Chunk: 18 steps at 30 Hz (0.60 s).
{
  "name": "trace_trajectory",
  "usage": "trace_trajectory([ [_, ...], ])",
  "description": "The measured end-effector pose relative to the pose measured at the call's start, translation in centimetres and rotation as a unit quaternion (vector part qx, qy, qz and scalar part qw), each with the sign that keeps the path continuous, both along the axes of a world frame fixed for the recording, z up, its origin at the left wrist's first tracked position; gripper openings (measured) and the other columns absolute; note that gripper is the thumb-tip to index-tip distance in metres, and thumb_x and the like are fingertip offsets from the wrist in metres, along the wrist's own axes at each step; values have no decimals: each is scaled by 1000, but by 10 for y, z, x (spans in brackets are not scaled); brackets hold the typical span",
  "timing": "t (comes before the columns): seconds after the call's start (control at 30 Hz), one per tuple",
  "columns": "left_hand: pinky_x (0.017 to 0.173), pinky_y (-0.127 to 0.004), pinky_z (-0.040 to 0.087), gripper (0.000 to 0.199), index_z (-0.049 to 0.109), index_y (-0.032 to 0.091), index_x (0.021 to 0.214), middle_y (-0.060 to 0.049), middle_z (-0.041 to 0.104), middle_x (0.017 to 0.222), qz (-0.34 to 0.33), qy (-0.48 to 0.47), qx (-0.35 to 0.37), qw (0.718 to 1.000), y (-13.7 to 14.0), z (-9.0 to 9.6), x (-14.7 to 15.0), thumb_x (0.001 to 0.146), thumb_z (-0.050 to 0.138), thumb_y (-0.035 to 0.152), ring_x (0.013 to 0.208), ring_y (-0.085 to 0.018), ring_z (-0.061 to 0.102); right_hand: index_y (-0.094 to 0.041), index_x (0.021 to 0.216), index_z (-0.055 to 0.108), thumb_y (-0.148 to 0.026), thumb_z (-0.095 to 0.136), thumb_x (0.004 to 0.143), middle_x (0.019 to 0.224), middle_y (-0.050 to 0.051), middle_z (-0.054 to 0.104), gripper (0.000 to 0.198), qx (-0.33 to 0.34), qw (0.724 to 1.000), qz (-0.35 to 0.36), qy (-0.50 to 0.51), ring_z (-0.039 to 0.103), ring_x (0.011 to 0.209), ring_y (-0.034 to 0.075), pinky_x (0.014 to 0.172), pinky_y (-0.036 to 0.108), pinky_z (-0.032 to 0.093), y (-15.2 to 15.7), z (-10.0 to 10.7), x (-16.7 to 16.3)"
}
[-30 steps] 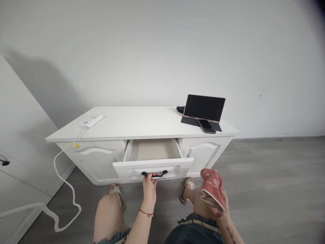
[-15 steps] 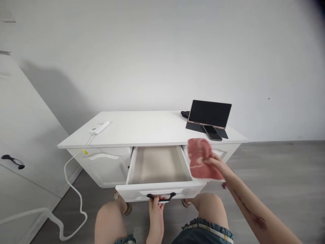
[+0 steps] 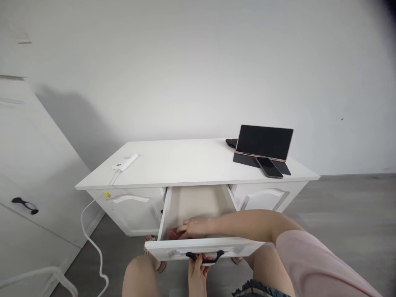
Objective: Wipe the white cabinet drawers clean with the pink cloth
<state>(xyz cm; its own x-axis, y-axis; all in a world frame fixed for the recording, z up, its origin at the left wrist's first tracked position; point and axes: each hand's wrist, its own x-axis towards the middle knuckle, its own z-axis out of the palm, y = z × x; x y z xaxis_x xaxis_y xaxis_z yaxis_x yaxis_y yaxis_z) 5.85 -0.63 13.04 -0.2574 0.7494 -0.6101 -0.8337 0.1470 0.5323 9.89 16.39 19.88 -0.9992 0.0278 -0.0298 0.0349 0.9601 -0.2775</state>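
Two hands at an open drawer (image 3: 198, 206).

One, the left hand (image 3: 198, 270), curls its fingers shut around the black handle (image 3: 204, 257) on the drawer front, gripping it from below. The right hand (image 3: 194, 227) reaches across into the drawer and lies flat with fingers together, pressing on a red cloth (image 3: 173, 234) at the front left corner of the drawer floor; only a small patch of the cloth shows past the fingertips. The drawer stands pulled well out from the middle of a white cabinet (image 3: 130, 204). On the surface (image 3: 182, 163) above, a tablet (image 3: 264, 142) is propped upright at the right end with a phone (image 3: 269, 167) lying just in front of it, and a white power strip (image 3: 125, 162) sits near the left edge, its cord (image 3: 89, 231) trailing to the floor.
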Motion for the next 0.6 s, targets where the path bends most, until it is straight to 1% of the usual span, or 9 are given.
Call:
trace_trajectory([
  [0.07, 67, -28, 50, 30, 57, 24, 83, -2, 68, 75, 27, 15, -2, 1000, -2, 2, 4, 61, 79, 20, 65, -18, 68, -43, 127, 59, -32, 49, 95, 142, -7, 51, 36, 22, 999, 27, 10, 53, 111, 21, 83, 29, 44, 3, -15, -2],
  [0.13, 69, -30, 49, 27, 58, 24, 81, -2, 66, 76, 38, 37, -5, 999, -3, 5, 8, 63, 78, 23, 66, -18, 67, -42, 129, 58, -33, 46, 97, 146, -7, 49, 36, 58, 998, 18, 12, 53, 110, 22, 80, 31, 44, 12, -28, -1],
  [0.2, 71, -32, 49, 24, 58, 24, 79, -3, 65, 75, 30, 57, -7, 998, -4, 10, 11, 65, 77, 27, 68, -20, 66, -42, 132, 57, -31, 42, 98, 147, -4, 49, 39, 73, 997, -23, 8, 54, 107, 23, 80, 34, 44, 27, -38, -3],
  [0.27, 73, -33, 48, 24, 57, 24, 79, -4, 64, 75, 20, 71, -4, 997, -5, 13, 11, 65, 76, 29, 69, -21, 65, -42, 133, 56, -28, 41, 98, 148, -3, 48, 40, 59, 995, -84, 0, 53, 110, 24, 83, 38, 45, 44, -43, -7],
  [0.33, 74, -34, 48, 24, 57, 25, 80, -4, 64, 75, 16, 79, -3, 997, -5, 13, 10, 65, 75, 31, 69, -21, 65, -40, 132, 58, -27, 43, 97, 149, -2, 46, 40, 40, 989, -143, -6, 51, 115, 27, 88, 42, 44, 62, -45, -14],
  [0.4, 74, -34, 49, 25, 56, 25, 79, -4, 64, 75, 19, 82, -5, 996, -4, 10, 9, 65, 75, 31, 69, -21, 64, -36, 127, 63, -23, 44, 96, 150, 1, 45, 39, 7, 981, -193, -5, 49, 118, 29, 93, 45, 43, 79, -41, -23],
  [0.47, 74, -33, 49, 24, 56, 25, 78, -3, 65, 74, 22, 83, -6, 996, -4, 6, 9, 65, 76, 30, 68, -21, 65, -29, 116, 70, -18, 50, 91, 146, 4, 49, 34, -68, 965, -252, 18, 48, 120, 30, 99, 48, 40, 94, -34, -32],
  [0.53, 73, -33, 49, 24, 56, 25, 76, -3, 65, 73, 21, 82, 3, 996, -4, 2, 8, 64, 76, 31, 68, -21, 64, -24, 103, 73, -14, 57, 84, 140, 6, 55, 27, -157, 936, -311, 54, 47, 121, 29, 107, 49, 35, 104, -25, -41],
  [0.6, 74, -34, 50, 24, 58, 24, 74, -4, 65, 73, 15, 85, 3, 996, -4, 0, 7, 62, 77, 32, 69, -22, 64, -20, 97, 71, -10, 60, 79, 134, 7, 59, 23, -209, 911, -345, 89, 48, 122, 27, 110, 48, 33, 112, -18, -49],
])
